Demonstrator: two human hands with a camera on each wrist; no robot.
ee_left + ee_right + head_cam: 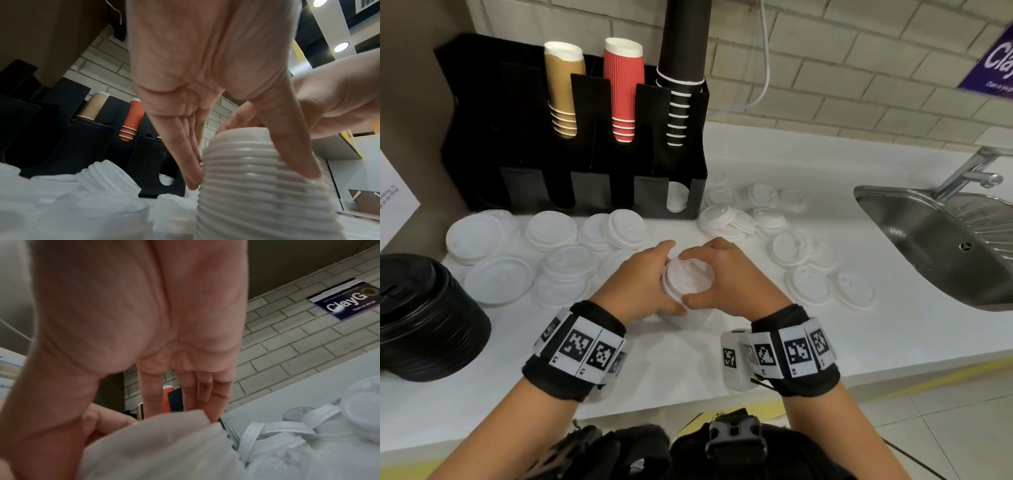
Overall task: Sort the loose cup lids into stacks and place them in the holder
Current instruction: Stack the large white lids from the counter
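Office pantry or café counter — black cup holder (571, 185) with paper cups (624, 89), steel sink (928, 240), brick-tile wall (859, 68)

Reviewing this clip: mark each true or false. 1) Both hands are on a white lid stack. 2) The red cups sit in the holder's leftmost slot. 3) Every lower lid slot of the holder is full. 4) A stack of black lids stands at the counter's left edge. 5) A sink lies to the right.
1) True: left hand and right hand hold the white lid stack.
2) False: red cups stand between the tan cups and black cups.
3) False: only the holder's rightmost slot shows lids.
4) True: black lids.
5) True: sink.
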